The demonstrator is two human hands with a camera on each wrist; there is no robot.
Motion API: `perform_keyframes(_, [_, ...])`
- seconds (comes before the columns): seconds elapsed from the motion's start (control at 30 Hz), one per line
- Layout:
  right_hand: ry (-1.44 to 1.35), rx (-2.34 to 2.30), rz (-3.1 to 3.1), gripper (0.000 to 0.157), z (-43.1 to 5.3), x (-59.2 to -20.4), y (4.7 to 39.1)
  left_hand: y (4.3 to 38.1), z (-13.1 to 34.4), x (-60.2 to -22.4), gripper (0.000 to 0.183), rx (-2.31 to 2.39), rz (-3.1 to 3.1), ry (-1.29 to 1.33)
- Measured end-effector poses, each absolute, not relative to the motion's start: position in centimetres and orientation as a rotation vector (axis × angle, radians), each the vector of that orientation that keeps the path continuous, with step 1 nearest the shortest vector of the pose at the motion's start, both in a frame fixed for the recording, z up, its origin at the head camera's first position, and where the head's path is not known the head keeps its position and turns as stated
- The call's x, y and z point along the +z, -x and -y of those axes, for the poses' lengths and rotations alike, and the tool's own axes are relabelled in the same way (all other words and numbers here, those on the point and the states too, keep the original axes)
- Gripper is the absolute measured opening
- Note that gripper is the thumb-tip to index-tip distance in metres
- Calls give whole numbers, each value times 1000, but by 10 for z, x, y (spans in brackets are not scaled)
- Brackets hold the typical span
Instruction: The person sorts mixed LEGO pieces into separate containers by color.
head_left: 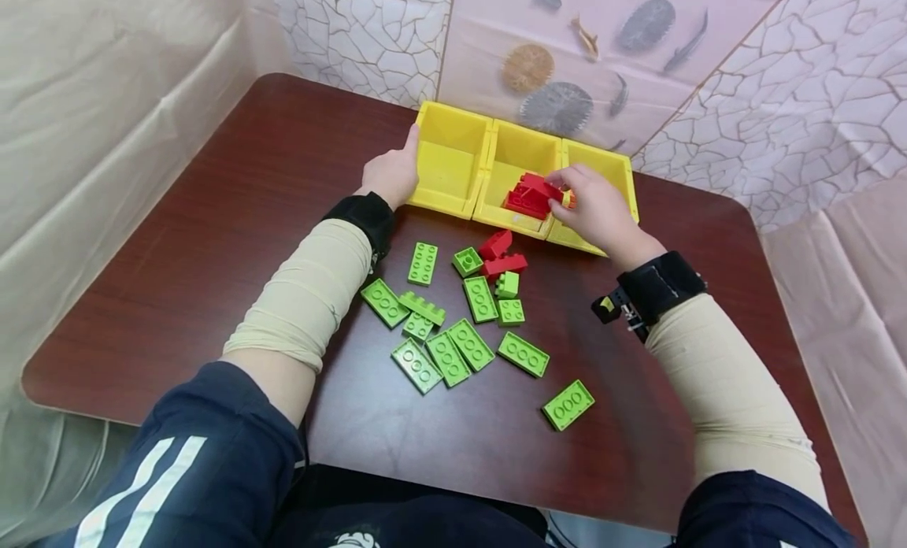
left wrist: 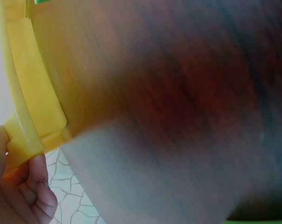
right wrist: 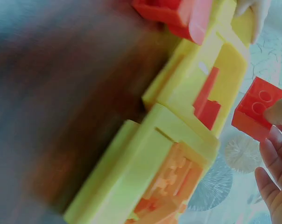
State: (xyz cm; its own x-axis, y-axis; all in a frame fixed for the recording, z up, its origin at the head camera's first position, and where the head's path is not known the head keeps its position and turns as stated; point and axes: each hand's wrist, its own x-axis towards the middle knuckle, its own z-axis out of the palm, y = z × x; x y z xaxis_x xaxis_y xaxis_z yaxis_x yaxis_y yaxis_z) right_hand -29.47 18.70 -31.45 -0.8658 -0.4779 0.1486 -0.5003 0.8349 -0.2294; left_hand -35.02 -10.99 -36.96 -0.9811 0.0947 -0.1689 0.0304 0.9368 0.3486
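Observation:
With its thumb and fingers on either side of the wall, my left hand (head_left: 392, 172) grips the left end of a yellow three-compartment box (left wrist: 36, 79). My right hand (head_left: 598, 205) is above the box, near the divider between the middle and right compartments. Between its thumb and fingertips it pinches a red toy brick (right wrist: 253, 107), clear of the box in the right wrist view. More red bricks (head_left: 523, 205) lie in the middle compartment. Orange bricks (right wrist: 166, 182) fill part of the right compartment, mostly hidden by my right hand in the head view.
Several green bricks (head_left: 448, 359) are spread over the brown table (head_left: 177, 280) in front of the box. Two red bricks (head_left: 505, 264) lie among the nearest of them. One green brick (head_left: 569, 405) sits apart toward the front right. A patterned wall covering (head_left: 496, 52) stands behind the box.

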Motion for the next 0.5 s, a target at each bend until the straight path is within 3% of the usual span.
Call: perform_keyframes(0.5, [-647, 384, 3015, 33, -169, -314, 366, 348, 113, -373, 64, 517, -2946, -90])
